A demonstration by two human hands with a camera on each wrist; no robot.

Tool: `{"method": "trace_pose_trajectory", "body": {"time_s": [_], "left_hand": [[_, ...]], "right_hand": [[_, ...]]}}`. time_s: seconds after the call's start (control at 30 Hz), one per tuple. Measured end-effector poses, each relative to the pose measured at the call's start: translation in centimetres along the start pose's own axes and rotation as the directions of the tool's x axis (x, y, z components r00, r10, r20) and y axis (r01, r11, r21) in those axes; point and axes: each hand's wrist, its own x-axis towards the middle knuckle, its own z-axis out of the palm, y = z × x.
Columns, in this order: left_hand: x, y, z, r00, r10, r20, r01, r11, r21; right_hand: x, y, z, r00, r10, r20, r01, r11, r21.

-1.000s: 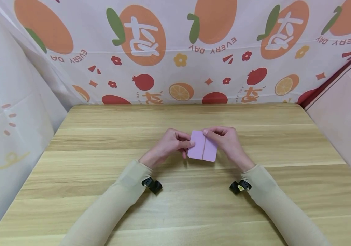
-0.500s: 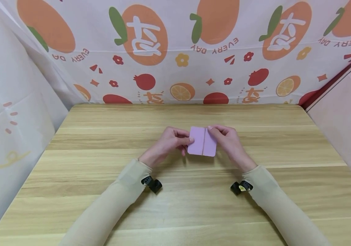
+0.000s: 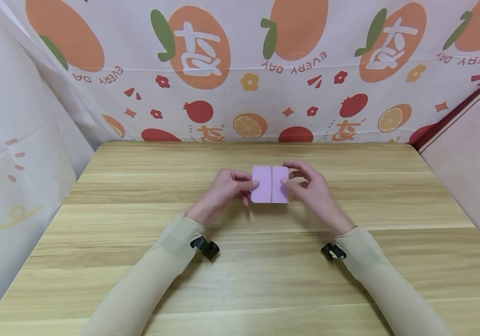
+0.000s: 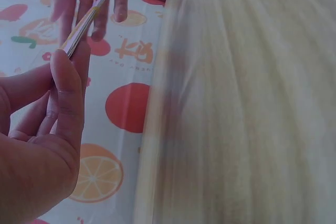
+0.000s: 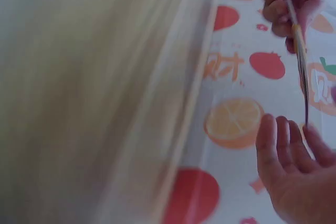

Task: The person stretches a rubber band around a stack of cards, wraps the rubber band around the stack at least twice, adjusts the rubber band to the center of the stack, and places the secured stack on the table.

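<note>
A thin stack of purple cards [image 3: 263, 193] with rounded corners is held up over the table, a tan rubber band [image 3: 271, 184] running down its face. My left hand [image 3: 225, 189] pinches its left edge, thumb in front and fingers behind. At the opposite edge, the thumb of my right hand [image 3: 313, 191] touches the face while the other fingers are spread and loosely bent. The left wrist view shows the stack [image 4: 79, 32] edge-on, its layers visible. In the right wrist view the stack's lower end [image 5: 303, 77] meets the right thumb, with the other fingers apart from it.
The light wooden table [image 3: 240, 280] spreads beneath both arms. A fruit-print cloth [image 3: 227, 102] hangs along its far edge, with pale cloths at the left [image 3: 25, 116] and right [image 3: 471, 144]. Small black cameras sit on both wrists.
The stack has turned level, moved slightly left and away from me. My right hand has shifted from its top edge to its right side, its fingers spreading. The left hand has kept its pinch.
</note>
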Motion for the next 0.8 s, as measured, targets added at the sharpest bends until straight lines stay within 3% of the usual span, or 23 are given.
{"method": "trace_pose_trajectory", "body": {"time_s": [0.1, 0.2, 0.27, 0.37, 0.53, 0.8], "left_hand": [[0.08, 0.08, -0.22, 1.000, -0.004, -0.017, 0.004, 1.000, 0.001], [0.10, 0.13, -0.33, 1.000, -0.008, -0.019, 0.008, 1.000, -0.001], [0.12, 0.08, -0.36, 1.000, -0.011, -0.015, 0.011, 1.000, -0.004], [0.11, 0.05, -0.35, 1.000, -0.019, -0.011, 0.019, 1.000, -0.013], [0.19, -0.07, -0.39, 0.999, -0.041, -0.003, 0.041, 0.999, -0.036], [0.16, -0.16, -0.38, 0.999, -0.033, 0.011, 0.033, 0.999, -0.040]], "right_hand": [[0.08, -0.28, -0.35, 0.990, -0.109, 0.088, 0.125, 0.973, -0.195], [0.07, -0.53, -0.63, 0.966, -0.182, 0.185, 0.238, 0.904, -0.356], [0.02, -0.58, -0.72, 0.952, -0.199, 0.231, 0.283, 0.860, -0.424], [-0.04, -0.52, -0.71, 0.939, -0.209, 0.274, 0.320, 0.822, -0.471], [0.01, -0.23, -0.58, 0.928, -0.221, 0.299, 0.349, 0.797, -0.492], [-0.14, -0.32, -0.58, 0.930, -0.220, 0.294, 0.345, 0.795, -0.499]]}}
